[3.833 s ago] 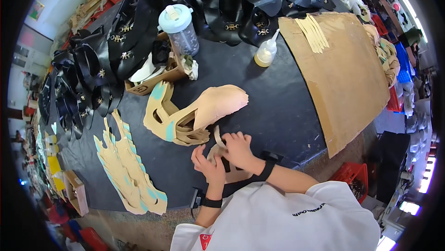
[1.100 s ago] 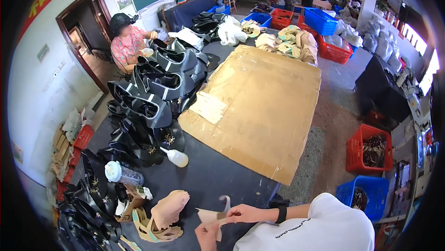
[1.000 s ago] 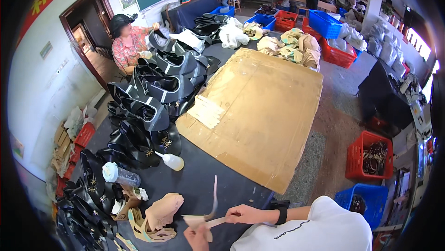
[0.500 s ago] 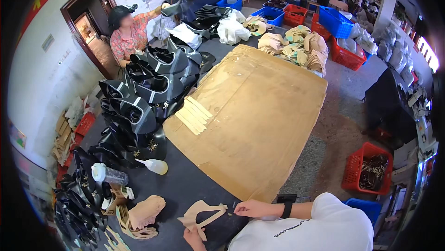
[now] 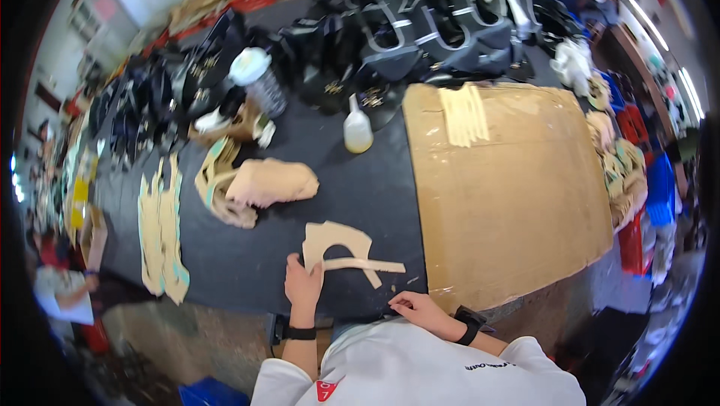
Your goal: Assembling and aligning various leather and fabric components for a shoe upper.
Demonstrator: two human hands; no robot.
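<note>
My left hand [image 5: 303,284] grips the left end of a tan, curved shoe-lining piece [image 5: 330,238] on the dark tabletop, thumb and fingers closed at its edge. A narrow tan strip [image 5: 367,264] lies across the piece's opening and reaches past it to the right. By the table's near edge, to the right of the piece, my right hand [image 5: 424,311] is loosely closed, with nothing visible in its fingers. Beyond the left hand sits a thick stack of tan pieces [image 5: 274,182]. Several long tan strips [image 5: 161,230] lie farther left.
A cardboard sheet [image 5: 510,203] covers the table's right part, with pale strips [image 5: 465,115] on it. A glue bottle [image 5: 358,130] and a white-lidded clear jar [image 5: 259,79] stand behind. Many black shoe uppers [image 5: 390,42] line the far side. A person [image 5: 67,293] is at far left.
The view has swung left and down, so things sit farther right in the picture. My left hand still holds the tan piece; my right hand is apart from the strip's end.
</note>
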